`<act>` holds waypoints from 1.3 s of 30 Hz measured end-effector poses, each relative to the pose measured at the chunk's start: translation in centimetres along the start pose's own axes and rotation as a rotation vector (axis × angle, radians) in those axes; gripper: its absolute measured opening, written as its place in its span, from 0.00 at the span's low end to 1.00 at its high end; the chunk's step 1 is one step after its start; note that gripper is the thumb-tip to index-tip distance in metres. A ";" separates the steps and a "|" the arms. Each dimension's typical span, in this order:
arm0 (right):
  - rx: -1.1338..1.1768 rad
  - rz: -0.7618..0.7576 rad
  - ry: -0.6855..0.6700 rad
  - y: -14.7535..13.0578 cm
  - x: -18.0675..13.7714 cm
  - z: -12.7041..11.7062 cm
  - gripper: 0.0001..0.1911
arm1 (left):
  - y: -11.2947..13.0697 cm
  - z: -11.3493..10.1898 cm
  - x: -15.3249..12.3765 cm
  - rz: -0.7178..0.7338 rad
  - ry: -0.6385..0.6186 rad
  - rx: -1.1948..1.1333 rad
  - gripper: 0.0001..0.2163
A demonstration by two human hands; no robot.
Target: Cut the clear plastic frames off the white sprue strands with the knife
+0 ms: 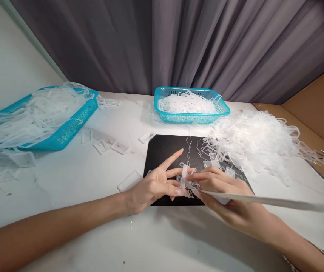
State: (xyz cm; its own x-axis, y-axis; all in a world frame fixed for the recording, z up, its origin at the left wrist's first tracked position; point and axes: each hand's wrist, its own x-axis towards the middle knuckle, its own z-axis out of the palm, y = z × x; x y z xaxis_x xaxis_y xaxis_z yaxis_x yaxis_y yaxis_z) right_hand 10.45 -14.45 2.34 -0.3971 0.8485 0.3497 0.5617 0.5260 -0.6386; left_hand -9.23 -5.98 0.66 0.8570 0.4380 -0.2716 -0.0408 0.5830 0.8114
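My left hand (162, 181) is closed on a translucent soft-plastic piece (183, 176), pinched between the thumb and a finger while the index finger points away. My right hand (230, 185) meets it from the right, its fingertips touching the piece. A long, thin, pale tool (258, 198) is gripped in my right hand and sticks out to the right; its kind is unclear and its far end blurs. Below both hands lies a black mat (164, 151) with clear scraps and thin trimmed strands on it. The fingers partly hide the piece.
A large heap of clear plastic strips (255, 143) covers the mat's right edge. At the back stands a blue basket (190, 118) of clear pieces; another full blue basket (74, 130) is at left. Loose clear rectangular pieces (119, 147) lie between. A grey curtain (167, 45) hangs behind.
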 end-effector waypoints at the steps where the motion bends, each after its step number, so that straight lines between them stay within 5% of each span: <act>1: -0.039 -0.043 0.000 0.0 0.1 0.0 0.09 | 0.0 0.0 0.0 0.000 -0.002 -0.007 0.40; 12: -0.309 -0.142 0.144 -0.1 0.0 0.7 0.11 | 0.2 0.1 0.0 -0.002 0.032 -0.021 0.46; 26: -0.218 0.199 0.465 2.5 -0.2 -1.0 0.07 | 0.2 -0.5 0.0 -0.050 -0.019 -0.013 0.50; 39: -0.258 0.070 0.289 2.8 -0.3 -0.2 0.06 | 0.2 0.2 0.2 -0.037 0.107 0.044 0.22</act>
State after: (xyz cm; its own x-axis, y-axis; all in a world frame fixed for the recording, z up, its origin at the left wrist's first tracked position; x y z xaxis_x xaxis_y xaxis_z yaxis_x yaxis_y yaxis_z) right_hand 12.28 -13.23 0.60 -0.1511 0.8445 0.5138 0.7588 0.4322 -0.4872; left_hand -8.99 -5.93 0.93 0.7976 0.4885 -0.3539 0.0146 0.5708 0.8209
